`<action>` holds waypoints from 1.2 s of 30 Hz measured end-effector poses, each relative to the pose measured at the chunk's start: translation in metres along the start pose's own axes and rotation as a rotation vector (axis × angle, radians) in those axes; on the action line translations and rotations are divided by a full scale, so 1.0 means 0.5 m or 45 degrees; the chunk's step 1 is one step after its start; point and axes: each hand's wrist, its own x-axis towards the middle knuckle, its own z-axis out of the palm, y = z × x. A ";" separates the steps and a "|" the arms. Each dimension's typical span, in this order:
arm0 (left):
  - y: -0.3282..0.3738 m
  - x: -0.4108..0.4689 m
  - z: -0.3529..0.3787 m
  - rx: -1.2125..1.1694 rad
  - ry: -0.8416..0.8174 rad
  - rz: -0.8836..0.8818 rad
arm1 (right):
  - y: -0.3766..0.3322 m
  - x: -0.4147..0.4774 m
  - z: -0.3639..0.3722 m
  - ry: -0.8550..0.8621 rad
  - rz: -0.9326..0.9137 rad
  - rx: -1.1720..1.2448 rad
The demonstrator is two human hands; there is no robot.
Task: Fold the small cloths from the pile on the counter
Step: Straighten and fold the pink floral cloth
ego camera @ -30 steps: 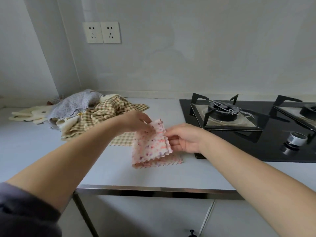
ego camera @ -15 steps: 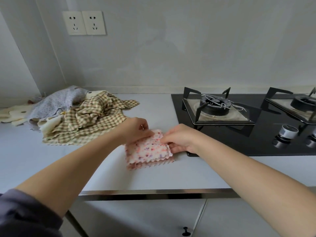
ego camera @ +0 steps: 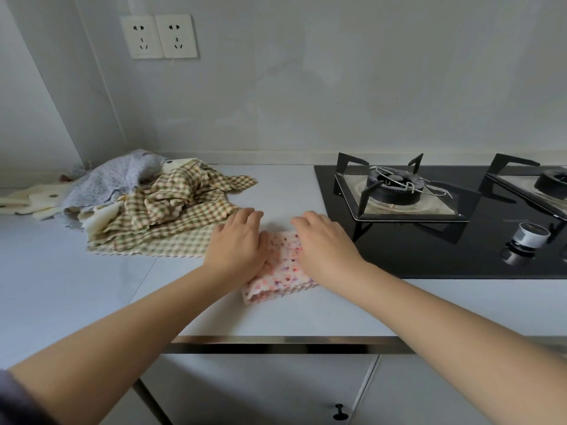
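A small pink cloth (ego camera: 280,271) with coloured dots lies folded on the white counter (ego camera: 92,280), just left of the stove. My left hand (ego camera: 237,246) rests flat on its left half, fingers straight. My right hand (ego camera: 323,240) lies flat on its right half, palm down. Both hands press the cloth onto the counter and hide most of it. The pile of cloths (ego camera: 159,207) sits to the left rear: checked brown-and-cream ones on top, a grey dotted one behind, cream ones at the far left.
A black gas stove (ego camera: 429,240) with burner grates and a knob (ego camera: 529,236) fills the counter's right side, close to my right hand. The counter's metal front edge (ego camera: 276,340) runs below the cloth. Two wall sockets (ego camera: 159,36) are above the pile.
The cloth was held up and folded between pinching fingers a second ago. It came down onto the counter, and both hands now lie flat on it.
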 end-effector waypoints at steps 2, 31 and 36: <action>-0.002 -0.018 -0.009 0.015 -0.103 0.033 | -0.003 0.002 0.004 -0.051 -0.114 0.172; -0.030 0.183 -0.272 -0.734 -0.192 0.267 | 0.108 0.187 -0.163 -0.412 0.299 1.794; 0.006 0.221 -0.434 -0.653 -0.159 0.502 | 0.116 0.179 -0.353 -0.297 0.153 1.646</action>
